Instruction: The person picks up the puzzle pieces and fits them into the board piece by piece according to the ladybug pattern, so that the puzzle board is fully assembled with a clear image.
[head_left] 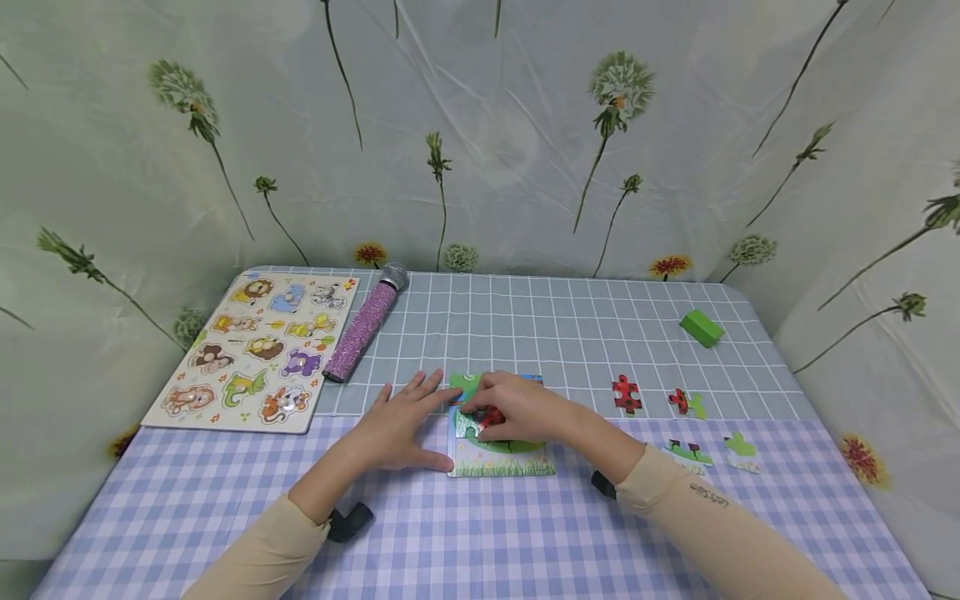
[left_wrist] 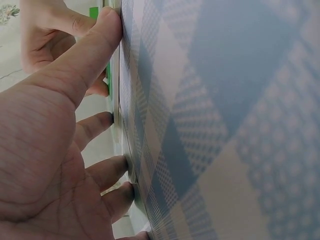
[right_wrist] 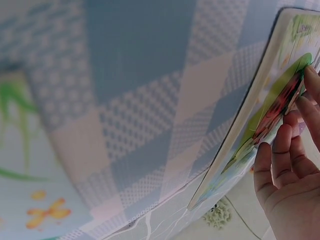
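Observation:
A flat puzzle board with a ladybug picture and a grassy lower border lies at the middle of the table. My left hand is spread at its left side, the thumb and index finger touching the board's edge. Over the board, my right hand bends its fingers and thumb about a small puzzle piece at the left part of the picture. In the right wrist view, the fingertips of the right hand meet the board's ladybug picture. The right hand hides part of the picture.
Loose puzzle pieces lie at the right: a red one, a red-and-green one, a green one with flowers and another green one. A green block, a pink glittery microphone and an animal puzzle board stand farther back.

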